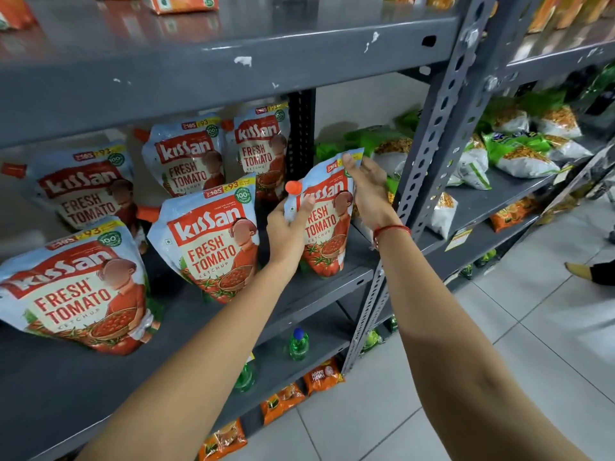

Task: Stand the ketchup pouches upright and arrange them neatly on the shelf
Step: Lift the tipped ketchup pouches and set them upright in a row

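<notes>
Several red-and-pale-blue ketchup pouches stand on a grey metal shelf (319,284). The rightmost pouch (327,227), with an orange cap at its top left, stands upright at the shelf's right end. My left hand (288,231) grips its left edge just under the cap. My right hand (364,188) touches its top right corner, fingers spread. To the left, one pouch (213,241) stands in the front row and another (80,287) leans at the near left. Three more pouches (189,158) stand behind them.
A perforated grey upright post (429,151) stands just right of the held pouch. Beyond it, green-and-white snack bags (519,154) lie on the neighbouring shelf. Green bottles (298,344) and orange packets (283,400) fill lower shelves. A person's foot (582,271) shows on the tiled floor.
</notes>
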`<act>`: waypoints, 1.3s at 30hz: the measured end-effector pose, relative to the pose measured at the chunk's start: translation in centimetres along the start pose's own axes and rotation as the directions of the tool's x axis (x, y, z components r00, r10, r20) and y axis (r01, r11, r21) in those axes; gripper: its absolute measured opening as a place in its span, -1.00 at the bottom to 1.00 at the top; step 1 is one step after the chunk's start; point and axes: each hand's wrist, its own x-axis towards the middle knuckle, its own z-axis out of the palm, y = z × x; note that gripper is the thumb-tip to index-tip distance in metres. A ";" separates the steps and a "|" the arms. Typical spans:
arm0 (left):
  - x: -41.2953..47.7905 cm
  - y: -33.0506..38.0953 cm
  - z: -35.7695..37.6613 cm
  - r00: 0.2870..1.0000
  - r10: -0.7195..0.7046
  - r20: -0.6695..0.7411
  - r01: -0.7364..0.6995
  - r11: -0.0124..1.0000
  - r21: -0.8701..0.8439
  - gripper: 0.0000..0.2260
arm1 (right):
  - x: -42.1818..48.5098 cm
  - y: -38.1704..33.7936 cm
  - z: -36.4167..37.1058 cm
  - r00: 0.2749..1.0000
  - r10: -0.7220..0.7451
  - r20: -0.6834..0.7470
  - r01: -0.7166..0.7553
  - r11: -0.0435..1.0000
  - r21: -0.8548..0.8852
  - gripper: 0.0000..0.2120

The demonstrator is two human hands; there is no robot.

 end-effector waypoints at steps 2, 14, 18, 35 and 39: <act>-0.3 -1.0 -0.2 0.999 -0.001 0.035 -0.002 0.996 0.086 -0.70 | -0.5 -0.1 -0.4 1.000 -0.009 -0.003 0.008 0.999 -0.033 -0.67; -2.5 -8.3 -1.9 0.985 -0.107 0.138 0.018 0.849 0.528 -0.47 | -7.1 9.4 -2.0 0.986 0.110 0.125 -0.096 0.989 -0.116 -0.65; -2.2 -8.3 -1.3 0.988 -0.059 0.143 -0.027 0.843 0.537 -0.46 | -6.9 9.5 -2.3 0.986 0.125 0.106 -0.116 0.989 -0.089 -0.64; -4.5 -7.8 -3.0 0.986 -0.101 0.133 0.023 0.869 0.494 -0.51 | -10.5 10.1 0.1 0.947 0.057 -0.315 -0.092 0.991 -0.100 -0.59; -7.5 -6.7 -8.3 0.999 -0.017 0.052 -0.007 0.904 0.428 -0.82 | -14.6 10.4 4.1 0.863 -0.146 -0.484 -0.034 0.938 -0.344 -0.67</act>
